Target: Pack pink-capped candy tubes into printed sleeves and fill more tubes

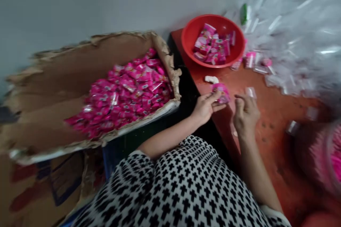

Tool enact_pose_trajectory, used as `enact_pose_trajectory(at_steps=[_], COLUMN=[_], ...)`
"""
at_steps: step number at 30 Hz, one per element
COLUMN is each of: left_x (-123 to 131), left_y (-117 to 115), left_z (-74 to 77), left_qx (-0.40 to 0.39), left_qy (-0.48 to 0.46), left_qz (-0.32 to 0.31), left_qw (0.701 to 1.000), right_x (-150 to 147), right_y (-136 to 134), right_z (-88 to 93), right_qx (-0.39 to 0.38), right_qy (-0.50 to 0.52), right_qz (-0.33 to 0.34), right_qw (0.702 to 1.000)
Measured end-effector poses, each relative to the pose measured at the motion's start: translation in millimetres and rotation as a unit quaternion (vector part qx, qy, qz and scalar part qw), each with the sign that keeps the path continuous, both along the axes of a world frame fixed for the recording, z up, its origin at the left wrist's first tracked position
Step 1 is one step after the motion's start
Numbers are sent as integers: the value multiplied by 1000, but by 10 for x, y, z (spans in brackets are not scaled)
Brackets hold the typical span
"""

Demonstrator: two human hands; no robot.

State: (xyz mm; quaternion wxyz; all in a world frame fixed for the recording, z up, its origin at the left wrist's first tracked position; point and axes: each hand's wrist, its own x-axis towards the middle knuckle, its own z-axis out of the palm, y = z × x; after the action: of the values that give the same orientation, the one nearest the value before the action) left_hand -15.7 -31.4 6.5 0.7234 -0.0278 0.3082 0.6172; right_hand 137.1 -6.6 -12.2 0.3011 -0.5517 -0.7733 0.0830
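Evidently, the head view showed the handling of one pink printed packet (224, 93): the left hand (206, 108) pinched it over the red table (274, 113), near the red plastic bowl (213, 66). The right hand (247, 115) was curled just beside it; whether it gripped anything, I could not tell. The next move seemed to call for steady fingertips.

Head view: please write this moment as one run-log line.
left hand: holds pink packet; right hand: grip unclear; red bowl: packets inside; torn carton: packet pile
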Motion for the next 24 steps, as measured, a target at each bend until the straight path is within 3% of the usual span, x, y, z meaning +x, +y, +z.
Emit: enact_pose_trajectory(at_steps=[4,6,8,9,12,14,16,21,24], left_x=[-48,0,71,107,182,193,180,170,203], left_y=[18,16,8,4,-6,-11,-12,34,80], left_z=[-106,-128,-127,-124,-127,-143,-159,-145,-115], left_qx=[29,40,45,48,56,58,63,49,15], left_qy=[72,102,128,137,157,169,179,164,149], left_qz=[-24,-49,-76,-94,-132,-138,-142,-129,-115], left_qw=[997,993,988,985,977,974,971,977,982], right_x=[196,227,208,185,112,84,78,71,103], right_y=[-141,-153,-109,-70,71,150,202,296,360], right_z=[-76,-45,47,105,253,299,309,310,317], right_qx=[-50,-67,-91,-126,-274,-319,-332,-358,-351], right_qy=[-103,-49,102,193,395,456,484,480,456], right_qz=[6,-12,-27,-22,21,27,28,51,47], right_qw=[993,996,990,973,877,830,809,800,817])
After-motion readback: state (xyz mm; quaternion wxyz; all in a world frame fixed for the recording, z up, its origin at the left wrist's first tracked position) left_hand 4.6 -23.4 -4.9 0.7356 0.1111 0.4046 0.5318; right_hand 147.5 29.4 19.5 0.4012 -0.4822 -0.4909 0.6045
